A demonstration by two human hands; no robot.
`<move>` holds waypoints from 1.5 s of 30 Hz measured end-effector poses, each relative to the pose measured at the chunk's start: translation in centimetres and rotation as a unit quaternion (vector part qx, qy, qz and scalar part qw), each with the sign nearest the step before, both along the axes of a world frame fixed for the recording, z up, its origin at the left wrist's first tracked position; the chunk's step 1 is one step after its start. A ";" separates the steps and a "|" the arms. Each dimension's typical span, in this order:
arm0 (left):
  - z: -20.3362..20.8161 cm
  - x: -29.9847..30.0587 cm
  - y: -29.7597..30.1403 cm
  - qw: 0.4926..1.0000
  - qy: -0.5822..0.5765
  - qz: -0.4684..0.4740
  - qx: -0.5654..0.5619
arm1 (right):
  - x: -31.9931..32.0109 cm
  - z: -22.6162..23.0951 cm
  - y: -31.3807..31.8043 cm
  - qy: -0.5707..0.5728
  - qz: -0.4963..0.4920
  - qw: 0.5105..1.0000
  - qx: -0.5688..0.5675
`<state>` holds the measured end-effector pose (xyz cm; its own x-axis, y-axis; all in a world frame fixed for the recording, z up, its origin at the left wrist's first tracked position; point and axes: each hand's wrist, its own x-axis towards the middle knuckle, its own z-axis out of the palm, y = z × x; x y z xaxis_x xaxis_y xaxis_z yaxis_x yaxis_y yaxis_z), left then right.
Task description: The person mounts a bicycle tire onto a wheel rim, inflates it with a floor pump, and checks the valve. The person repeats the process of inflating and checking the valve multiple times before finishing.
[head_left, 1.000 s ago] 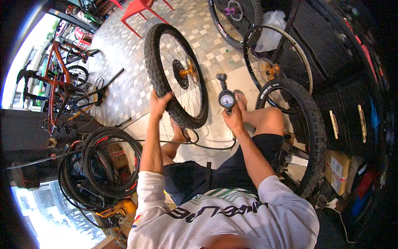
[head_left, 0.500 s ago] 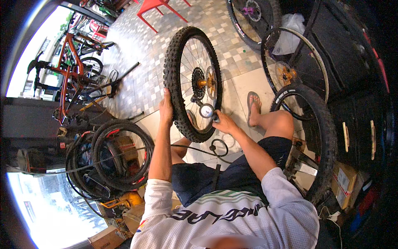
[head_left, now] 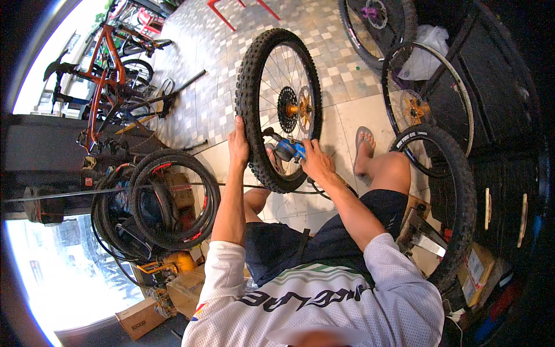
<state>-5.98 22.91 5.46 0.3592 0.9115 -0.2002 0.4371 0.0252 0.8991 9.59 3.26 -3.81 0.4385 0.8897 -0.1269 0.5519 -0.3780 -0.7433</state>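
A bicycle wheel point(head_left: 245, 92) with a knobbly black tyre, a gold hub, a cassette and a brake disc stands upright in front of me. My left hand point(head_left: 238, 141) grips the left side of its tyre, thumb up along the tread. In my right hand point(head_left: 318, 162) is a blue tyre inflator gun point(head_left: 292, 149), held by its handle at the wheel's lower part, among the spokes. Its dark head points left toward the inner rim; whether it sits on the valve I cannot tell. A black air hose point(head_left: 312, 191) runs behind the wheel's base.
Several tyres point(head_left: 141, 222) are heaped at the left, near an orange bicycle frame point(head_left: 108, 81). A loose tyre point(head_left: 469, 191) and a bare-rimmed wheel point(head_left: 471, 121) stand at my right by a dark cabinet point(head_left: 502, 173). A red stool point(head_left: 222, 17) is far ahead.
The inflator has turned in my right hand: its round gauge faced me before, and now its blue body shows. The view has shifted slightly. My left hand still grips the tyre.
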 end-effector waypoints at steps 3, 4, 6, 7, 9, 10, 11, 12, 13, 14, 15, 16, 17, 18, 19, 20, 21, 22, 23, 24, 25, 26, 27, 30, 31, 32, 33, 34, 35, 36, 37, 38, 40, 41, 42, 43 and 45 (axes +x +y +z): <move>-0.2 -0.3 0.2 1.000 0.021 0.011 0.010 | -0.2 0.2 0.0 -0.028 0.011 1.000 -0.008; -0.2 -0.4 0.3 1.000 0.020 0.012 0.009 | -0.3 0.3 -0.1 -0.036 0.013 0.999 -0.010; 0.3 0.0 0.0 1.000 0.013 0.011 0.004 | -0.3 0.5 -0.2 -0.026 0.016 0.999 -0.012; 0.5 0.2 -0.3 1.000 0.007 0.010 0.001 | -0.2 0.5 -0.3 -0.021 0.018 1.000 -0.013; 0.7 0.0 -0.5 1.000 0.004 0.012 0.000 | -0.3 0.9 -0.3 -0.019 0.023 0.999 -0.015; 0.7 -0.1 -0.6 1.000 0.006 0.013 0.001 | -0.4 1.1 -0.4 -0.018 0.025 0.999 -0.015; 0.6 -0.3 -0.4 1.000 0.007 0.013 0.003 | -0.5 1.1 -0.3 -0.017 0.025 0.999 -0.016; 0.4 -0.4 -0.3 1.000 0.000 0.013 0.001 | -0.6 1.1 -0.2 -0.015 0.025 0.999 -0.017; 0.2 -0.6 -0.2 1.000 -0.008 0.013 -0.001 | -0.6 1.1 -0.2 -0.014 0.026 0.999 -0.018; 0.2 -0.6 -0.2 1.000 -0.015 0.012 -0.005 | -0.6 1.1 -0.2 -0.013 0.025 0.999 -0.018; 0.1 -0.5 -0.3 1.000 -0.019 0.013 -0.009 | -0.6 1.1 -0.2 -0.012 0.024 0.999 -0.018; 0.0 -0.5 -0.3 1.000 -0.023 0.014 -0.013 | -0.5 1.0 -0.2 -0.011 0.023 1.000 -0.018; 0.0 -0.6 -0.4 0.999 -0.025 0.017 -0.017 | -0.5 1.2 -0.3 -0.012 0.027 0.999 -0.019; 0.0 -0.7 -0.5 0.999 -0.019 0.027 -0.009 | -0.5 1.3 -0.3 -0.013 0.031 0.999 -0.020; -0.1 -0.8 -0.5 0.999 -0.013 0.037 -0.002 | -0.5 1.4 -0.3 -0.014 0.035 0.999 -0.022; -0.1 -0.7 -0.5 0.999 -0.007 0.046 0.005 | -0.6 1.2 -0.3 -0.017 0.030 0.999 -0.017; -0.1 -0.6 -0.5 0.999 -0.004 0.040 0.005 | -0.7 1.1 -0.2 -0.020 0.026 0.999 -0.013; 0.0 -0.5 -0.4 0.999 -0.001 0.034 0.006 | -0.7 0.9 -0.2 -0.023 0.022 0.999 -0.008; 0.2 -0.4 -0.5 1.000 0.002 0.029 0.006 | -0.7 0.9 -0.2 -0.019 0.021 1.000 -0.006; 0.4 -0.3 -0.7 0.999 -0.003 0.032 -0.001 | -0.6 1.0 -0.2 -0.015 0.019 1.000 -0.004; 0.5 -0.1 -0.9 0.999 -0.008 0.035 -0.008 | -0.6 1.0 -0.3 -0.011 0.017 1.000 -0.001; 0.5 -0.2 -1.0 0.999 -0.013 0.039 -0.015 | -0.6 1.1 -0.3 -0.013 0.019 1.000 -0.002; 0.6 -0.2 -1.0 0.999 -0.019 0.034 -0.010 | -0.6 1.1 -0.4 -0.016 0.020 1.000 -0.002; 0.7 -0.3 -1.0 0.999 -0.032 0.031 -0.012 | -0.6 1.4 -0.5 -0.026 0.020 0.999 -0.003; 0.7 -0.3 -1.0 0.998 -0.033 0.040 -0.023 | -0.6 1.5 -0.5 -0.029 0.019 0.999 -0.003; 0.8 -0.1 -1.2 0.998 -0.034 0.046 -0.034 | -0.6 1.4 -0.6 -0.032 0.017 0.999 0.003; 1.0 0.1 -1.3 0.998 -0.029 0.043 -0.029 | -0.5 1.3 -0.7 -0.034 0.016 0.999 0.009; 1.1 0.3 -1.4 0.999 -0.024 0.041 -0.024 | -0.4 1.3 -0.8 -0.036 0.014 0.999 0.015; 1.2 0.3 -1.5 0.999 -0.018 0.039 -0.018 | -0.3 1.3 -0.8 -0.046 0.014 0.999 0.018; 1.2 0.3 -1.6 0.999 -0.014 0.037 0.001 | -0.2 1.3 -0.8 -0.056 0.014 0.998 0.021; 1.2 0.4 -1.5 0.999 -0.010 0.034 0.020 | -0.1 1.3 -0.8 -0.067 0.014 0.997 0.025; 1.1 0.1 -1.3 0.999 -0.005 0.034 0.042 | -0.1 1.5 -0.7 -0.065 0.017 0.997 0.024; 0.4 -0.6 -1.0 0.998 -0.008 0.050 0.024 | -0.1 1.8 -0.6 -0.061 0.024 0.998 0.023; 0.4 -0.5 -0.9 0.998 -0.011 0.055 0.014 | 0.0 1.7 -0.6 -0.063 0.025 0.997 0.021; 0.4 -0.4 -0.8 0.998 -0.010 0.054 0.015 | 0.1 1.7 -0.6 -0.065 0.026 0.997 0.020; 0.3 -0.3 -0.9 0.998 -0.009 0.053 0.017 | 0.2 1.7 -0.6 -0.067 0.027 0.997 0.019; 0.4 -0.1 -1.1 0.999 -0.012 0.050 0.013 | 0.2 1.8 -0.7 -0.064 0.022 0.998 0.017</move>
